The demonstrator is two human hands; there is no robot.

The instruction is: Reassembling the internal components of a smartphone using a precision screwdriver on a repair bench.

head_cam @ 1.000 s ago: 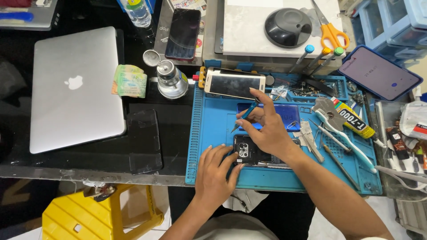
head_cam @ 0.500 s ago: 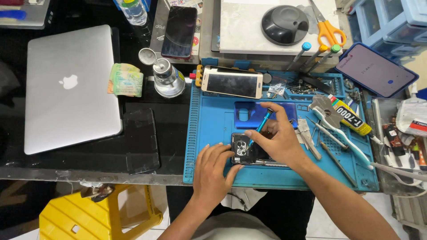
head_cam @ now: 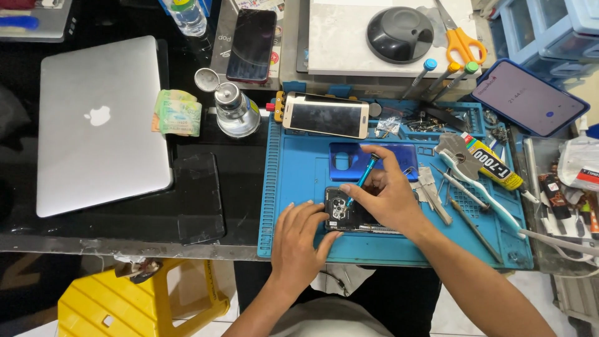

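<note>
Head view, looking down at a repair bench. Compared with half a second ago, the right hand (head_cam: 390, 196) has settled lower: its fingers pinch a blue screwdriver (head_cam: 363, 178), and the tip now sits on the opened phone (head_cam: 349, 212) near its camera cluster. A second ago that hand was raised over the mat with fingers spread. The left hand (head_cam: 299, 240) has stayed put, fingers curled and steadying the phone's left end.

The phone lies at the near middle of a blue work mat (head_cam: 293, 175), close to the front rim. A blue back cover (head_cam: 349, 159) rests just beyond it, and a white-framed phone (head_cam: 326, 116) lies further back. Bare mat lies open left of the hands; to the right, tweezers, a glue tube (head_cam: 493, 165) and small tools crowd the mat.

The mat sits on a black tabletop with a closed silver laptop (head_cam: 100, 125) at far left. A yellow stool (head_cam: 137, 302) stands below.
</note>
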